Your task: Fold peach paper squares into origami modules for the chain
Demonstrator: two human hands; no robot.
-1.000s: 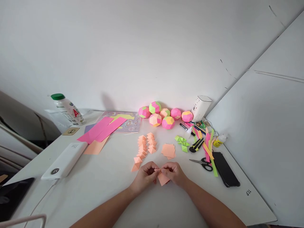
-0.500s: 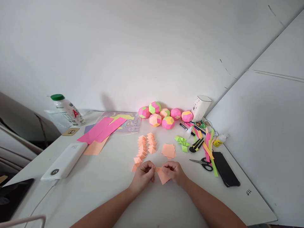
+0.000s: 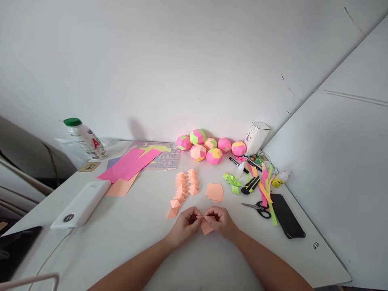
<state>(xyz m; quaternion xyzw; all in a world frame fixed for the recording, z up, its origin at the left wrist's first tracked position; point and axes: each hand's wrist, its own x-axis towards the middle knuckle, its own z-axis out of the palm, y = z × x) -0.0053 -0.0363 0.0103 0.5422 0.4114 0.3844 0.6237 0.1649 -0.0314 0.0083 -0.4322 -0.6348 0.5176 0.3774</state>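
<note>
My left hand and my right hand meet over the near part of the table, both pinching the upper edge of a small peach paper square. One corner of the paper points down toward me; my fingers hide much of the rest. Just beyond lies a stack of peach paper squares. To the left of it stand two rows of folded peach paper pieces. Several folded green paper pieces lie to the right.
Multicoloured paper balls sit along the wall. On the right are scissors, a utility knife, paper strips, a glue bottle and a phone. Pink paper sheets, a power bank and a bottle occupy the left.
My left hand has moved right, from beside the paper square to its upper edge, and now pinches it next to my right hand. The paper's upper edge appears bent.
</note>
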